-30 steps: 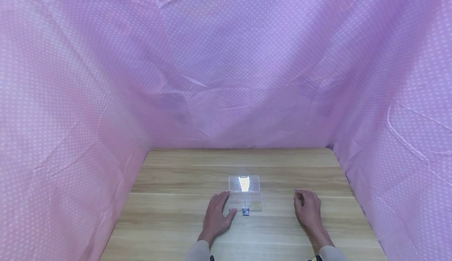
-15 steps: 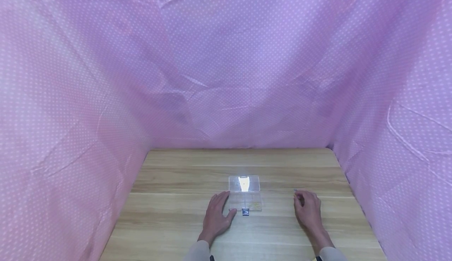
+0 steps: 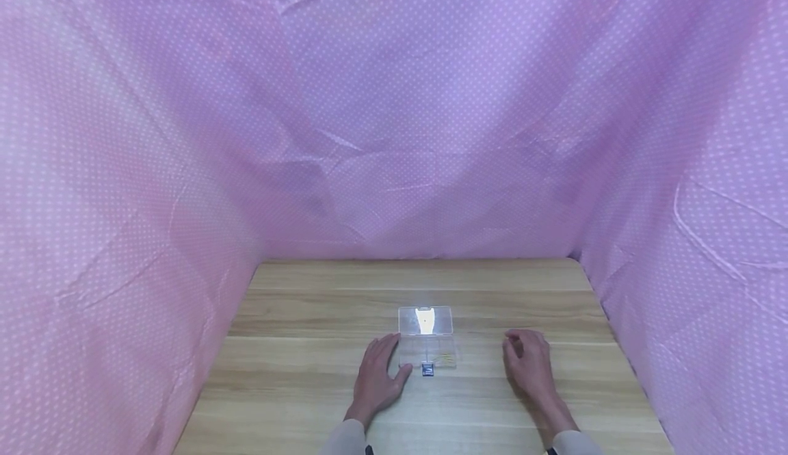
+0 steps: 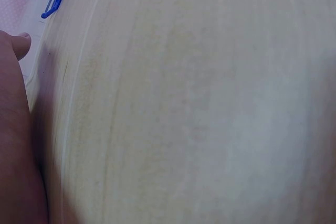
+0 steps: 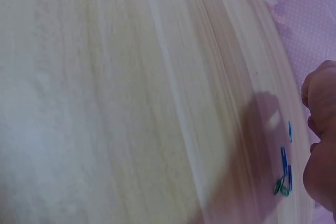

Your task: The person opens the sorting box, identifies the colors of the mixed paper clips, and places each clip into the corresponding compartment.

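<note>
A clear plastic compartment box [image 3: 412,349] stands open on the table, its lid [image 3: 409,319] tipped back. Its blue front latch [image 4: 54,2] shows at the top left of the left wrist view. My left hand [image 3: 378,380] steadies the box at its left side, thumb at the front corner and fingers at the back. Thin yellow pieces [image 3: 446,358] lie in the right front compartment. To the right, my right hand [image 3: 531,362] has thumb and index finger brought together; I cannot tell what lies between them. Blue paper clips [image 5: 284,160] and green paper clips [image 5: 281,186] lie on the table beside that hand.
The wooden table [image 3: 320,304] is bounded behind and on both sides by pink dotted cloth [image 3: 394,167]. Light-coloured sleeves [image 3: 345,438] cover the forearms.
My right hand has shifted slightly left, toward the box, with its thumb and index finger still together. My left hand and the box have stayed in place.
</note>
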{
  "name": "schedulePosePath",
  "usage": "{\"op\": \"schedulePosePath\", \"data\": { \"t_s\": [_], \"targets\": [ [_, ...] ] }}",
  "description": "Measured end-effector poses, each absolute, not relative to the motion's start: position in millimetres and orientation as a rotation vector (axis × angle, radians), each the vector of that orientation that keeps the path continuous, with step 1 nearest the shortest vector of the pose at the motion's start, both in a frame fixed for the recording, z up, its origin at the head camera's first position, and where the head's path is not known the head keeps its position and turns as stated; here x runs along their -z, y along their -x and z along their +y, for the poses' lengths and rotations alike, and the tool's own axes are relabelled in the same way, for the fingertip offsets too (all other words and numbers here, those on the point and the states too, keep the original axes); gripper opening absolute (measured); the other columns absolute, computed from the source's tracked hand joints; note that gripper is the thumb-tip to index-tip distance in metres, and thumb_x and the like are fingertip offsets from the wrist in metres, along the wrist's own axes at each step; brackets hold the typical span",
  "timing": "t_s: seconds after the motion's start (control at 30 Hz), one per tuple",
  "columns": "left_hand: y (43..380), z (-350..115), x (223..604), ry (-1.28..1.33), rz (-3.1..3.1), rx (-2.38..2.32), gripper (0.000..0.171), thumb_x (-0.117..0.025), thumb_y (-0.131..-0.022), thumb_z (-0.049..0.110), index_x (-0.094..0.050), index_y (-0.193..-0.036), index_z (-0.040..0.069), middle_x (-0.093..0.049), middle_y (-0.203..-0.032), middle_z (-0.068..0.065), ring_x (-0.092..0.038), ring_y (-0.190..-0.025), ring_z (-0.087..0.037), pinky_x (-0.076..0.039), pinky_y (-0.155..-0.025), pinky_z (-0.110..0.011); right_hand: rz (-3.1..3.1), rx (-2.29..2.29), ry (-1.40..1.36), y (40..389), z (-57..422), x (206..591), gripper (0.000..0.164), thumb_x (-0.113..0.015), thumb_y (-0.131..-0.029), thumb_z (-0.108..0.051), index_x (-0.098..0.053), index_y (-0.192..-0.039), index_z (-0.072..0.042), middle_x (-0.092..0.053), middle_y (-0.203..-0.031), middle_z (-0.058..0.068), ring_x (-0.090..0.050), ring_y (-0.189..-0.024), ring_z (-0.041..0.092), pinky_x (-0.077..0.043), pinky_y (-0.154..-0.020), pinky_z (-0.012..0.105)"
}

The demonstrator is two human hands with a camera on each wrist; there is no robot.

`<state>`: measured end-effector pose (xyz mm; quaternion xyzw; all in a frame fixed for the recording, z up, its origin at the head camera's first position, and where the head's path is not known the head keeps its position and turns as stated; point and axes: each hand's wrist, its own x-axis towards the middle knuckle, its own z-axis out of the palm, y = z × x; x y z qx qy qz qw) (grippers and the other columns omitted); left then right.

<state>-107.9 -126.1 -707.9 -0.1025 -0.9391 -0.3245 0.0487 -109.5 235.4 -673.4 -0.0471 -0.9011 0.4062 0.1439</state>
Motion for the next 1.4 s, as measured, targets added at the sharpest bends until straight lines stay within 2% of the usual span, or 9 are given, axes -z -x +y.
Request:
{"op": "schedulePosePath", "data": {
  "t_s": [0.33,0.53,0.8,1.03,1.4],
  "targets": [
    [108,-126,708,0.323,-2.852,0.98,0.071,-0.076,-0.102,0.05,-0.058,-0.164,0.02,-0.064,-0.167,-0.008,-0.056,-0.16,-0.032,-0.033,-0.145,-0.053,-2.618,-1.191,0.083,108,221,669,0.025,-0.076,-0.101,-0.004,-0.077,-0.126,-0.002,-0.078,-0.118,0.015,-0.064,-0.123,0.037,-0.053,-0.113,0.062],
    [109,-126,707,0.324,-2.859,0.972,0.072,-0.076,-0.102,0.051,-0.059,-0.164,0.02,-0.064,-0.167,-0.007,-0.056,-0.16,-0.033,-0.033,-0.145,-0.054,-2.6,-1.131,0.019,109,212,668,0.022,-0.079,-0.098,-0.001,-0.079,-0.12,-0.003,-0.081,-0.112,0.011,-0.067,-0.123,0.036,-0.056,-0.111,0.061],
    [110,-126,708,0.319,-2.853,0.975,0.072,-0.077,-0.101,0.051,-0.059,-0.163,0.021,-0.065,-0.166,-0.005,-0.057,-0.159,-0.03,-0.032,-0.146,-0.049,-2.525,-1.046,-0.093,110,198,668,0.023,-0.083,-0.092,0.005,-0.08,-0.113,-0.003,-0.081,-0.102,0.006,-0.071,-0.109,0.029,-0.062,-0.099,0.047],
    [110,-126,709,0.348,-2.83,0.937,0.071,-0.078,-0.101,0.05,-0.06,-0.162,0.02,-0.067,-0.164,-0.005,-0.06,-0.156,-0.03,-0.035,-0.143,-0.051,-2.548,-1.069,-0.102,111,187,664,0.023,-0.083,-0.093,0.003,-0.081,-0.115,-0.004,-0.081,-0.105,0.005,-0.072,-0.11,0.029,-0.059,-0.104,0.053],
    [110,-127,709,0.326,-2.86,0.962,0.07,-0.076,-0.102,0.051,-0.059,-0.164,0.022,-0.065,-0.166,-0.005,-0.058,-0.159,-0.03,-0.033,-0.145,-0.051,-2.501,-1.036,-0.232,111,170,662,0.025,-0.085,-0.089,0.007,-0.08,-0.111,-0.002,-0.08,-0.102,0.004,-0.071,-0.104,0.023,-0.064,-0.096,0.048]
  ]
}}
